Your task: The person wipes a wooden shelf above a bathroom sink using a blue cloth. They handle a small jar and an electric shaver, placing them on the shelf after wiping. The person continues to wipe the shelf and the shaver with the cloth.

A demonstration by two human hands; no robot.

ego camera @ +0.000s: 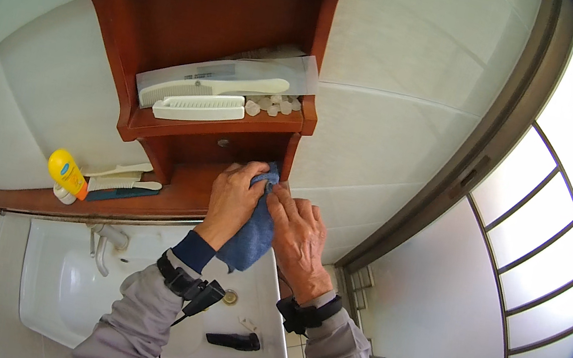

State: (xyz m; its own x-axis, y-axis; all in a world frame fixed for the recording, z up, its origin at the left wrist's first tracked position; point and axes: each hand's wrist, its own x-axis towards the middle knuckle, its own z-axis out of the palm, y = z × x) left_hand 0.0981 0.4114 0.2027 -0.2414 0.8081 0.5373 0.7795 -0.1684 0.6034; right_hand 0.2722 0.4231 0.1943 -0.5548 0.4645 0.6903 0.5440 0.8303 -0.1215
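Note:
A blue cloth [248, 240] hangs between my hands in front of the lower compartment of a reddish-brown wooden shelf unit [209, 136]. My left hand [236, 199] grips the cloth's upper part, with the fingers curled at the shelf's lower board. At the cloth's top right edge, my right hand [300, 234] pinches it with thumb and fingertips. The two hands nearly touch. Above them, the middle shelf holds a white comb in a clear sleeve [223, 82], a white folding comb or brush [199, 107] and several pale translucent lumps [274, 105].
Below is a white washbasin [62, 284] with a metal faucet [107, 246]. A black object [234, 340] lies on its right side. On the wooden ledge at left are a yellow bottle [64, 170], a small white jar [64, 194] and several combs [122, 184]. A frosted-glass door [441, 299] stands at right.

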